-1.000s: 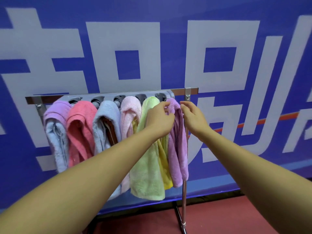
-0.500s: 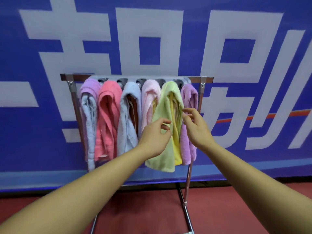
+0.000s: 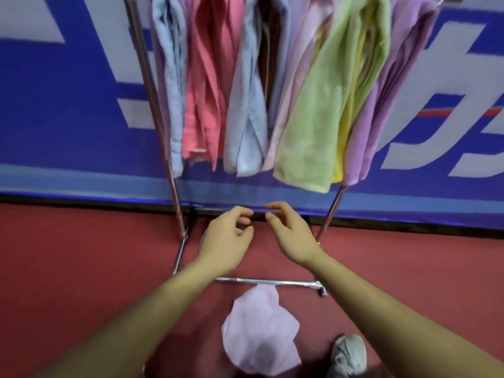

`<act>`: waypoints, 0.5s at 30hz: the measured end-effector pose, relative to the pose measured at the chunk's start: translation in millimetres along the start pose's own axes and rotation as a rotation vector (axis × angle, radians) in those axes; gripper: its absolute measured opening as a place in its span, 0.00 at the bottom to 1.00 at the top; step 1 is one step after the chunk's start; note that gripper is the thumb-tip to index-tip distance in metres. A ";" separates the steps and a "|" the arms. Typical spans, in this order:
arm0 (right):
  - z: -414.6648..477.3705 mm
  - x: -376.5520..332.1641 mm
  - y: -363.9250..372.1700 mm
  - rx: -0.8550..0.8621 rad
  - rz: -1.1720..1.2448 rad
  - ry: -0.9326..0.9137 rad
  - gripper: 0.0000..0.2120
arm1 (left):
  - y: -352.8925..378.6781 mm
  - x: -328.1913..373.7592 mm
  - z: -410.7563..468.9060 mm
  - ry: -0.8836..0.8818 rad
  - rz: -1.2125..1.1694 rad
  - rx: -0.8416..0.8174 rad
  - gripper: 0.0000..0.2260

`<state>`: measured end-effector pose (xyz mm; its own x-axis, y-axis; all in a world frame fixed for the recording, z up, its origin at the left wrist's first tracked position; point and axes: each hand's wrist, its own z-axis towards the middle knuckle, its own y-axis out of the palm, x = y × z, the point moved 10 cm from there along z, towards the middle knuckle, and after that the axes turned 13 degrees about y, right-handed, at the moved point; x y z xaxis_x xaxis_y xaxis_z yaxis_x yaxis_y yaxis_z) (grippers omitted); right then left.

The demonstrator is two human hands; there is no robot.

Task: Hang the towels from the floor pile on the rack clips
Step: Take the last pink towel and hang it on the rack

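Shiny chrome metal rack (image 3: pixel 174 203), soft matt terry-cloth towels (image 3: pixel 308 126), smooth pale pink cloth (image 3: pixel 259 331) at 6 o'clock, matt red floor (image 3: pixel 68 268), grey fabric shoe (image 3: pixel 350 353)

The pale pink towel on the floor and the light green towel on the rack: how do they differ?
The pale pink towel lies crumpled on the red floor; the light green towel hangs lengthwise from the metal rack. The pink towel lies alone; the green towel is packed between other hanging towels. Both are soft cloth.
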<state>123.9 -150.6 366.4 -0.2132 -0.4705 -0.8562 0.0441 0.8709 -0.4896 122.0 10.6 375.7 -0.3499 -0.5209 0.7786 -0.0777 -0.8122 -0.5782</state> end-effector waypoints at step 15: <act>-17.8 261.6 165.7 -0.295 -0.215 0.483 0.13 | 96.0 -178.4 -118.6 -0.428 0.098 -0.249 0.14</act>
<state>58.1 -126.9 64.2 -0.6097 -0.5827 -0.5373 -0.3067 0.7985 -0.5180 66.3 56.7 152.3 0.0434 -0.6947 0.7180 -0.3025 -0.6941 -0.6533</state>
